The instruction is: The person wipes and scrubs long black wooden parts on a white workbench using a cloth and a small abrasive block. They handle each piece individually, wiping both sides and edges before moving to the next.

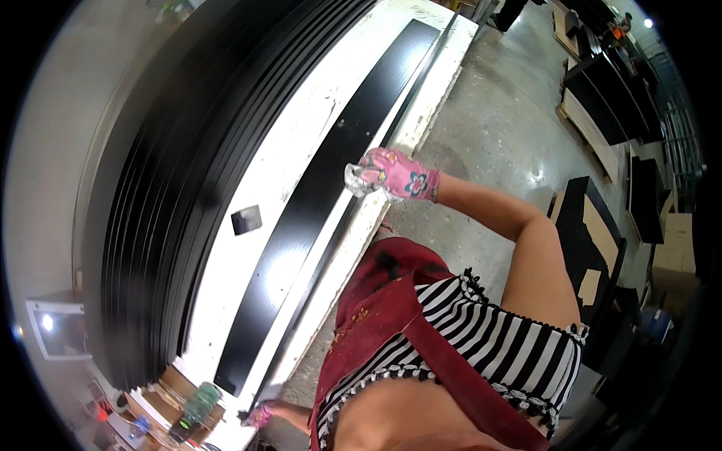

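Right hand: our patterned pink glove (391,174) is curled at the panel's near edge; we cannot tell whether its fingers clamp the pale patch at their tips.
Left hand: our other glove (259,415), small at the lower end of the thin dark strip (398,114); its grip we cannot tell.
Black panel: the long board (323,169) lies just left of our right hand, the nearer one, its long axis running lower left to upper right.
White tabletop: scuffed surface (301,139) under it, bearing a small black square (246,219).
Panel stack: dark boards (173,225) beyond.
Room: grey floor (489,113), black pieces (613,98) to our right.
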The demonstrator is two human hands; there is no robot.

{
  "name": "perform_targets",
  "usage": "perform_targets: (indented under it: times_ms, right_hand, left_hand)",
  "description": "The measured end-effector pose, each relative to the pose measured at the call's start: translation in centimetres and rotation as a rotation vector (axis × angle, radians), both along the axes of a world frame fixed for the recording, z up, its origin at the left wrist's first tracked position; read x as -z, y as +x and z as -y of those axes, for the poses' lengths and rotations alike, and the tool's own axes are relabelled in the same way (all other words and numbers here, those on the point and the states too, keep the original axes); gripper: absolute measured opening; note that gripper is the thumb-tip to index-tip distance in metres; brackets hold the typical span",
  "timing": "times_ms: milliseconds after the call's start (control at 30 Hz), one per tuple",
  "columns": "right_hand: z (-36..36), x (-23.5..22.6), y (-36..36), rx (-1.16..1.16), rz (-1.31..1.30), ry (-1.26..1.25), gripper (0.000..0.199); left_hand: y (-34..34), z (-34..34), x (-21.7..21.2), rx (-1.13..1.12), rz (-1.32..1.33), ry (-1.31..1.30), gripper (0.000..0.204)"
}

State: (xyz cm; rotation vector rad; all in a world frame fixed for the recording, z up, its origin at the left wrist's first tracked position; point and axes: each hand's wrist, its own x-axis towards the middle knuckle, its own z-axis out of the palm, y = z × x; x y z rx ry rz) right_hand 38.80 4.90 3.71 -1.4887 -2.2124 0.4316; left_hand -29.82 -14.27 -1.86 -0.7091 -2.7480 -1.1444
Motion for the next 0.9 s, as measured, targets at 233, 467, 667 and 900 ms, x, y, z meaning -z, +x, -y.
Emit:
perform_targets:
  times_ms: [233, 467, 667, 900]
  right_hand:
    - [-0.1, 2.0, 0.8, -0.091, 0.111, 0.330, 0.038]
    - [-1.0, 2.4, 3.4, -0.231, 0.071, 0.381, 0.032]
    - [-4.6, 2.8, 15.9, 0.071, -0.104, 0.177, 0.046]
    - [-13.0, 2.0, 37.5, 0.753, 0.404, 0.150, 0.045]
  left_hand:
    - [24.7, -8.9, -11.9, 1.203, 0.464, -0.205, 0.061]
    - [28.4, -12.8, -5.8, 1.383, 0.262, -0.751, 0.053]
    - [31.5, -13.1, -8.5, 1.470, 0.148, -0.646, 0.048]
    - [30.3, -11.7, -6.7, 1.483, -0.169, -0.785, 0.048]
